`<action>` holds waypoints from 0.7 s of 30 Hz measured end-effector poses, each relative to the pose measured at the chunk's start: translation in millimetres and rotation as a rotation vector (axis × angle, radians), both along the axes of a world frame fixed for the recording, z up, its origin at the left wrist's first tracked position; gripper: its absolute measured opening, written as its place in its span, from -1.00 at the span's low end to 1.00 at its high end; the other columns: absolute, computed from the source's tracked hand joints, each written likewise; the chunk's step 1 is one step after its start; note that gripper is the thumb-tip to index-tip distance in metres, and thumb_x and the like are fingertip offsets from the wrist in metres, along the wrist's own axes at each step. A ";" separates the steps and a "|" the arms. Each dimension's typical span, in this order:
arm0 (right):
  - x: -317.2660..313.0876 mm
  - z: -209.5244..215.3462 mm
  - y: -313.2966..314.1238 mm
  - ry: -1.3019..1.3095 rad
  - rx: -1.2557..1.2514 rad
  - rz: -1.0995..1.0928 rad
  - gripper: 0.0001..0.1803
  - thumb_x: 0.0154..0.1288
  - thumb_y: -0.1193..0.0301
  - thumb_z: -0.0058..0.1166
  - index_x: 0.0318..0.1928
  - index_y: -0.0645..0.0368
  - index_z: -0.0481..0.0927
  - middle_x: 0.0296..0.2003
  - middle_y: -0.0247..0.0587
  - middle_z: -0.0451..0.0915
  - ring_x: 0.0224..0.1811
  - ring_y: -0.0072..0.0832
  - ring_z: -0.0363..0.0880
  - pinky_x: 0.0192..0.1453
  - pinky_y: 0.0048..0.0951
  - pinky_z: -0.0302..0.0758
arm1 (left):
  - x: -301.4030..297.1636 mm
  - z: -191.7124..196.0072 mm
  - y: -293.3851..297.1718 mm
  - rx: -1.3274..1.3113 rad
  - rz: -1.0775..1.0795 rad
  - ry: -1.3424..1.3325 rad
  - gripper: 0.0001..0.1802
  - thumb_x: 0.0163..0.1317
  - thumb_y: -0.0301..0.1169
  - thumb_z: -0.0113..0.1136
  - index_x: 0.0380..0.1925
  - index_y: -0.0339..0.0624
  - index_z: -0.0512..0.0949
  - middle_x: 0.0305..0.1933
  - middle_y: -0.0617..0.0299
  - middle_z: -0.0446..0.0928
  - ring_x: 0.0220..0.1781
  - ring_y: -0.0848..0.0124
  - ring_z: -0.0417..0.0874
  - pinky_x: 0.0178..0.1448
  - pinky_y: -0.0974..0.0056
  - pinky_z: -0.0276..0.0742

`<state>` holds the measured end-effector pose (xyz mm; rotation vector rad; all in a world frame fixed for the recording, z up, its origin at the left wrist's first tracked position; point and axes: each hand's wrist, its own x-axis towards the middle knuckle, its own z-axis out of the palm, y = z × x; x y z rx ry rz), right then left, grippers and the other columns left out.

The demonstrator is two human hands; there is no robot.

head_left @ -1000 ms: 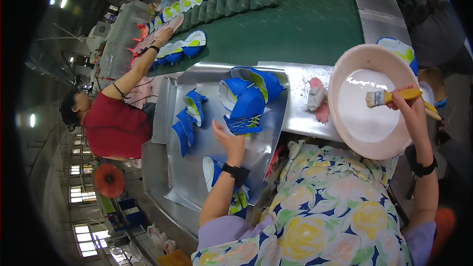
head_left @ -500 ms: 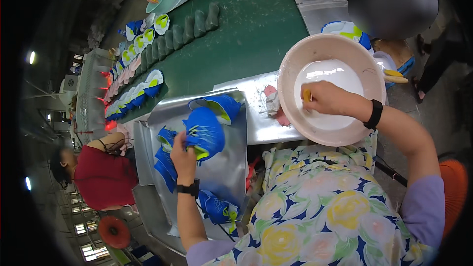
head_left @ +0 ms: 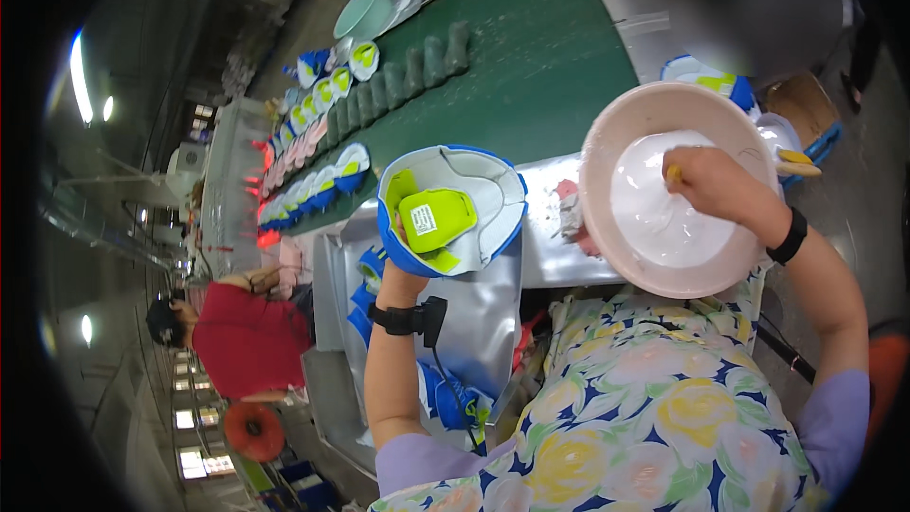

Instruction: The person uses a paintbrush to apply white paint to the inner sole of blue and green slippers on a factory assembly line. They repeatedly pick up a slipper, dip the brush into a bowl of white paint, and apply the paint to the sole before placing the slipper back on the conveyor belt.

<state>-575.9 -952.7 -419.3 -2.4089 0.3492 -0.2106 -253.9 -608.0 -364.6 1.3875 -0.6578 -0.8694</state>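
My left hand [head_left: 406,264] holds up a blue, white and lime-green shoe upper [head_left: 450,209], its open inside turned toward me. A black band sits on that wrist. My right hand [head_left: 709,180] is inside a large pink basin [head_left: 621,256] of white liquid, gripping a brush with a yellow handle [head_left: 674,172] whose head dips into the liquid. The basin rests on the metal bench edge [head_left: 545,265] in front of me.
More blue shoe uppers [head_left: 455,398] lie on the metal tray below my left arm. A green conveyor belt [head_left: 531,57] carries rows of shoe parts [head_left: 318,190]. A person in a red shirt [head_left: 246,341] works at the left. Another basin [head_left: 365,11] stands far back.
My left hand has lifted the shoe upper and turned its inside toward me. My right hand stays in the basin with the brush. The view has shifted.
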 end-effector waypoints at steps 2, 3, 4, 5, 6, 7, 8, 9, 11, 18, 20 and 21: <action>-12.5 31.9 -11.6 -0.055 0.269 -0.135 -0.79 0.19 0.43 0.28 -0.21 0.23 0.57 -0.34 -0.10 0.64 -0.24 -0.23 0.65 -0.07 -0.28 0.53 | -0.4 -1.5 -24.9 0.132 -0.012 0.209 -0.46 0.52 -0.14 -0.11 0.37 -0.17 0.23 0.34 0.13 0.43 0.30 0.24 0.52 0.36 0.10 0.50; -15.9 37.4 -16.3 -0.139 0.246 -0.132 -0.79 0.21 0.41 0.26 -0.22 0.23 0.56 -0.36 -0.09 0.63 -0.27 -0.22 0.64 -0.11 -0.29 0.52 | -1.8 -5.8 -40.6 0.230 -0.076 -0.010 -0.50 0.50 -0.22 -0.06 0.34 -0.20 0.27 0.29 0.11 0.48 0.26 0.23 0.56 0.32 0.13 0.53; -19.4 42.5 -20.8 -0.222 0.220 -0.129 -0.80 0.23 0.40 0.24 -0.23 0.23 0.55 -0.38 -0.07 0.63 -0.30 -0.22 0.63 -0.15 -0.30 0.52 | -7.3 -9.5 -55.1 0.228 -0.115 -0.009 -0.53 0.49 -0.27 -0.02 0.31 -0.22 0.31 0.24 0.11 0.51 0.22 0.23 0.59 0.30 0.14 0.55; -20.8 47.8 -24.2 -0.307 0.193 -0.122 -0.80 0.25 0.38 0.22 -0.23 0.23 0.54 -0.40 -0.06 0.62 -0.33 -0.21 0.62 -0.19 -0.31 0.51 | -14.7 -10.8 -69.8 0.226 -0.149 -0.010 -0.56 0.47 -0.32 0.01 0.28 -0.23 0.35 0.20 0.10 0.55 0.18 0.23 0.62 0.27 0.16 0.56; -21.2 56.6 -25.9 -0.316 0.201 -0.129 -0.79 0.26 0.37 0.22 -0.23 0.23 0.54 -0.40 -0.06 0.62 -0.33 -0.21 0.63 -0.19 -0.31 0.52 | -28.3 -5.7 -85.0 0.139 -0.157 0.215 -0.58 0.46 -0.33 0.03 0.25 -0.24 0.38 0.18 0.10 0.56 0.16 0.23 0.63 0.26 0.17 0.57; -20.3 67.6 -27.1 -0.326 0.209 -0.134 -0.79 0.26 0.35 0.21 -0.23 0.23 0.54 -0.39 -0.05 0.63 -0.33 -0.21 0.63 -0.20 -0.31 0.52 | -34.0 -7.5 -97.2 0.164 -0.203 0.141 -0.58 0.45 -0.34 0.05 0.24 -0.25 0.38 0.18 0.10 0.56 0.16 0.23 0.63 0.26 0.17 0.57; -19.2 77.0 -27.5 -0.334 0.213 -0.137 -0.78 0.27 0.34 0.21 -0.23 0.23 0.54 -0.39 -0.05 0.63 -0.33 -0.21 0.64 -0.21 -0.31 0.52 | -38.9 -9.7 -108.6 0.183 -0.248 0.069 -0.58 0.44 -0.35 0.07 0.23 -0.25 0.39 0.18 0.10 0.56 0.16 0.23 0.63 0.26 0.16 0.58; -17.1 83.2 -27.5 -0.369 0.233 -0.124 -0.78 0.27 0.35 0.22 -0.21 0.22 0.54 -0.36 -0.07 0.64 -0.30 -0.22 0.64 -0.18 -0.33 0.52 | -44.1 -11.6 -117.8 0.201 -0.287 -0.003 -0.58 0.43 -0.36 0.08 0.23 -0.26 0.40 0.18 0.10 0.56 0.16 0.24 0.63 0.26 0.16 0.58; -12.6 92.0 -27.8 -0.437 0.273 -0.088 -0.79 0.26 0.36 0.24 -0.18 0.19 0.56 -0.31 -0.10 0.65 -0.25 -0.24 0.65 -0.13 -0.36 0.51 | -57.6 -8.3 -131.6 0.160 -0.263 0.149 -0.56 0.43 -0.36 0.09 0.25 -0.25 0.37 0.19 0.08 0.55 0.18 0.23 0.62 0.27 0.14 0.57; -6.5 85.5 -21.5 -0.507 0.096 -0.171 -0.74 0.21 0.36 0.29 -0.27 0.20 0.47 -0.40 -0.04 0.63 -0.32 -0.04 0.62 -0.24 -0.24 0.51 | -72.7 -25.7 -138.3 0.062 -0.214 -0.140 -0.49 0.44 -0.32 0.10 0.31 -0.23 0.25 0.27 0.06 0.48 0.24 0.24 0.58 0.30 0.10 0.55; -11.0 78.9 -17.7 -0.546 0.056 -0.192 -0.75 0.22 0.37 0.28 -0.27 0.20 0.47 -0.39 -0.06 0.62 -0.33 -0.07 0.62 -0.25 -0.23 0.51 | -83.5 -34.1 -131.4 -0.002 -0.115 -0.060 -0.50 0.44 -0.34 0.11 0.30 -0.23 0.26 0.25 0.09 0.49 0.24 0.28 0.57 0.30 0.16 0.54; -11.0 76.1 -14.7 -0.568 0.042 -0.194 -0.75 0.23 0.37 0.28 -0.27 0.20 0.47 -0.39 -0.07 0.62 -0.34 -0.08 0.62 -0.26 -0.23 0.50 | -84.0 -42.3 -126.5 -0.030 -0.118 -0.170 -0.50 0.44 -0.35 0.10 0.30 -0.23 0.26 0.24 0.10 0.49 0.24 0.28 0.57 0.30 0.18 0.53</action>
